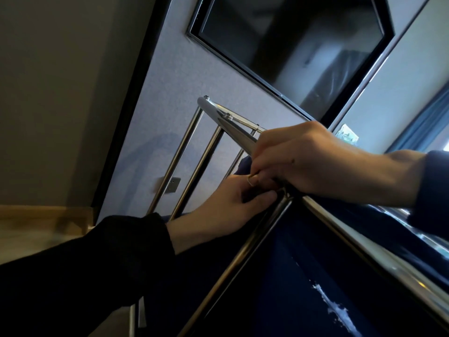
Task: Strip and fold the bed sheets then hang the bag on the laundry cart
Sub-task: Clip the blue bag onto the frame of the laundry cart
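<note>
The view is strongly tilted. A chrome laundry cart frame (194, 164) with several upright bars stands against the wall. A dark navy bag (291, 276) hangs inside the frame, below its top rail. My left hand (226, 210) comes from the lower left in a black sleeve and grips the bag's edge at the rail's corner joint. My right hand (298, 164) reaches in from the right, its fingers curled over the top rail and pinching a small metal ring (251, 180) at the bag's corner. The ring's attachment is hidden by my fingers.
A wall-mounted dark television screen (291, 52) hangs above the cart on a pale panel. A wall socket (173, 184) sits behind the bars. Blue curtains (422, 125) show at the right, wooden flooring (36, 229) at the lower left.
</note>
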Tool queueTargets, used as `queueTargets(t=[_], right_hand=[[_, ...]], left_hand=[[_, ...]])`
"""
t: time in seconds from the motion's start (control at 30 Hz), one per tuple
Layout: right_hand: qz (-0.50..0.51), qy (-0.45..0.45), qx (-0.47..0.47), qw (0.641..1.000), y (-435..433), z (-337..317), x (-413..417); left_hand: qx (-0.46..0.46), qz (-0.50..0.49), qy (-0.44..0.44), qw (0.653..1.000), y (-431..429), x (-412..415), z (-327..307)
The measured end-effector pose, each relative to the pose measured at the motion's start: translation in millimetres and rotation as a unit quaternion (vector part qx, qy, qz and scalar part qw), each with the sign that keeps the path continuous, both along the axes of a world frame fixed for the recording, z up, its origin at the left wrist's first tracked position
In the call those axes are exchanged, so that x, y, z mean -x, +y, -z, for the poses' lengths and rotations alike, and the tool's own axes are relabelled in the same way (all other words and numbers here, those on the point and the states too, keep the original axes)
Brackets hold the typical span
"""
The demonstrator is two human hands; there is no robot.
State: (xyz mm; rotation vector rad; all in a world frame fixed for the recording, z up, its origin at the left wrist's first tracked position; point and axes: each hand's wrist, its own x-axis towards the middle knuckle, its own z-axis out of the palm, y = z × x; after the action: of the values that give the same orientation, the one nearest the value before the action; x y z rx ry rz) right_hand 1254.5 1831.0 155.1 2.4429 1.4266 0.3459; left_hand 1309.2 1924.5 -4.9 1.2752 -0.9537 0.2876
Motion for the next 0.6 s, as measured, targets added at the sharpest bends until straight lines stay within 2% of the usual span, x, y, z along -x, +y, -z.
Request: queueTargets(t=[0.2,0.43,0.6], right_hand=[[0.030,0.005,0.029,0.999,-3.7,-8.7,-7.1],[0.008,-0.012,0.113,0.994,-5.0,-13.7,-15.3],[-0.028,-0.043,0.241,0.969,4.0,-22.7,-7.7]], left_hand=[[-0.059,-0.007,-0.079,0.995,6.9,-3.9,-7.2],[0.020,-0.141,-0.175,0.974,-4.2,3.1,3.2],[0.047,-0.180,-0.154,0.970,-12.1,5.9,3.5]])
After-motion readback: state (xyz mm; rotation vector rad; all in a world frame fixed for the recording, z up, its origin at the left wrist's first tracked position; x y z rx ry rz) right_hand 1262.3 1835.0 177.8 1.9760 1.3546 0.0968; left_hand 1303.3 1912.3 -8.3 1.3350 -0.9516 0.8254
